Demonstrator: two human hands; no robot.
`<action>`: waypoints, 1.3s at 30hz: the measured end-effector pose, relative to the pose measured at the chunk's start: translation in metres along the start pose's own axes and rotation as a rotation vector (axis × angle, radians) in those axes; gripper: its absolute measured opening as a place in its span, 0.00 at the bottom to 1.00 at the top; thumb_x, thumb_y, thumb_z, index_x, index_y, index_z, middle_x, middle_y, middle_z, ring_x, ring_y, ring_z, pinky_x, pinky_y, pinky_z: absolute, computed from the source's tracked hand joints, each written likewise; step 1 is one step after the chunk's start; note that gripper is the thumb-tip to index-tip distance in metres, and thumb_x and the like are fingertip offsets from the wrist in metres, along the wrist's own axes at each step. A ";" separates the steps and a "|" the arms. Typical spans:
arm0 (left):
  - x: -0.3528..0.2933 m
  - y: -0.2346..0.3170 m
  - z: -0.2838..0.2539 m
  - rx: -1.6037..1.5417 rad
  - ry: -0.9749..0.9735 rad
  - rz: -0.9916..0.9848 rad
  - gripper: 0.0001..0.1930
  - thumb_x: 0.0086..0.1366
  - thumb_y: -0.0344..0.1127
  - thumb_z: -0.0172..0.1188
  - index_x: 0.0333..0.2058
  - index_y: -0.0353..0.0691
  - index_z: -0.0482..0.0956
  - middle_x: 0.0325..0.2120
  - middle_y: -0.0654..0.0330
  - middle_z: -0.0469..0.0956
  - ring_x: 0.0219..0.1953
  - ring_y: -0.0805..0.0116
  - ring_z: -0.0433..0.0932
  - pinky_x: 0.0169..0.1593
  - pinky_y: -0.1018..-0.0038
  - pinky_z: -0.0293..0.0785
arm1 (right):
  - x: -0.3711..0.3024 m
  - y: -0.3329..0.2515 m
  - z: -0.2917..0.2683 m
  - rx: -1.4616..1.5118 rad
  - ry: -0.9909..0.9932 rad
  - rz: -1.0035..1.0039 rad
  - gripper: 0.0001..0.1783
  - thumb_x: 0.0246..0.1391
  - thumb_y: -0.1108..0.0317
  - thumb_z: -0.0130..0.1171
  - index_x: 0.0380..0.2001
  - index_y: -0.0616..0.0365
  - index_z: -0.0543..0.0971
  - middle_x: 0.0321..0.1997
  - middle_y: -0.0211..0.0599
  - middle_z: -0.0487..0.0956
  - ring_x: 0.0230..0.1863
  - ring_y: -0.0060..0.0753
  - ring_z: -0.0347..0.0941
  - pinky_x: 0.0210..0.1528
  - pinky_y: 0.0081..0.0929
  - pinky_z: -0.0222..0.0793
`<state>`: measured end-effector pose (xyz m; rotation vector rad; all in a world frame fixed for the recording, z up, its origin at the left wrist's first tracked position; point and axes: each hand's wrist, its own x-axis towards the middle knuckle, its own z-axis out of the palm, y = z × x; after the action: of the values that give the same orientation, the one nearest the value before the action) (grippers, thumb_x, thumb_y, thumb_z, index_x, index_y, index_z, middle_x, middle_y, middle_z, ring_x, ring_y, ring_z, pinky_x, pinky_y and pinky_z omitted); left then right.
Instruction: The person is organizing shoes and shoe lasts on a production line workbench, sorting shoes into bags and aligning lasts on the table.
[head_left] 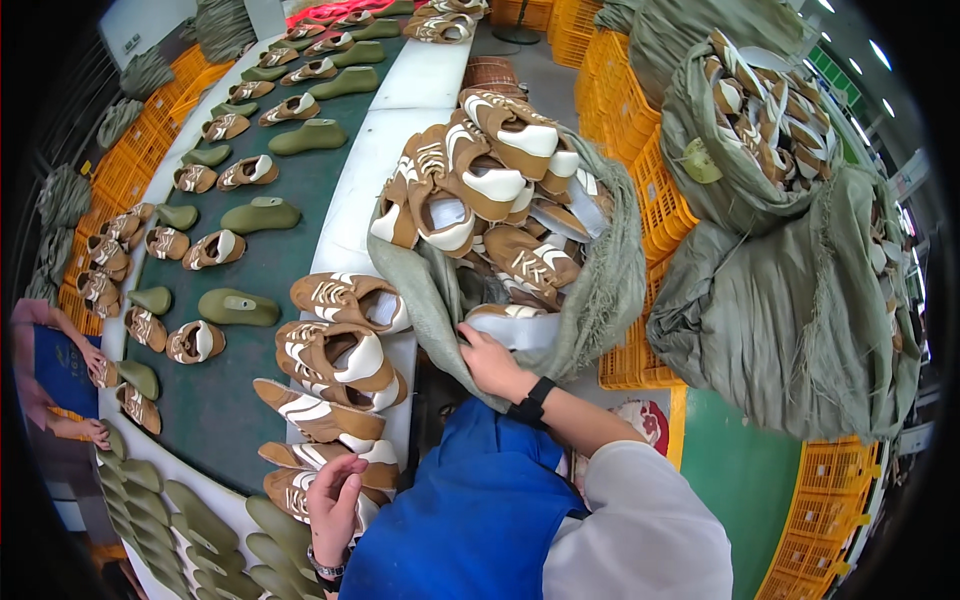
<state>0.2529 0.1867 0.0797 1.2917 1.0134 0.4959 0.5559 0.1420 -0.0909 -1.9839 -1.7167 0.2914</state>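
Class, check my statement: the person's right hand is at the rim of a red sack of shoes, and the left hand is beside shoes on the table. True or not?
Not quite: the head view shows a grey-green sack, not red. The right hand is at its rim and the left hand beside shoes on the table.

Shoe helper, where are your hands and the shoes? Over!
Right hand at near rim of sack. Left hand beside table-edge shoes. Brown-and-white shoes heaped inside; sack cloth hides some.
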 end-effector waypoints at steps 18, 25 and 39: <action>0.003 -0.002 0.008 0.185 -0.115 0.032 0.14 0.61 0.24 0.53 0.46 0.30 0.71 0.38 0.54 0.78 0.42 0.69 0.77 0.49 0.76 0.71 | -0.012 0.203 -0.088 0.044 -0.217 0.573 0.45 0.37 0.60 0.66 0.61 0.52 0.59 0.48 0.48 0.75 0.48 0.46 0.73 0.49 0.34 0.68; 0.004 -0.003 0.012 0.162 -0.083 0.023 0.14 0.60 0.25 0.54 0.46 0.30 0.72 0.38 0.54 0.78 0.41 0.69 0.77 0.48 0.76 0.71 | -0.041 0.157 -0.148 1.076 -0.146 0.811 0.22 0.57 0.61 0.53 0.52 0.60 0.71 0.46 0.27 0.75 0.46 0.19 0.68 0.50 0.19 0.63; 0.009 0.002 0.029 0.266 -0.150 0.057 0.14 0.59 0.23 0.56 0.45 0.31 0.73 0.37 0.55 0.79 0.41 0.68 0.77 0.46 0.76 0.72 | -0.019 0.126 -0.118 0.645 -0.449 0.383 0.27 0.53 0.59 0.57 0.54 0.59 0.69 0.49 0.40 0.76 0.50 0.29 0.70 0.53 0.27 0.64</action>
<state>0.2823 0.1786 0.0766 1.5740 0.9399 0.3081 0.7161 0.0860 -0.0556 -1.7975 -1.2139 1.3244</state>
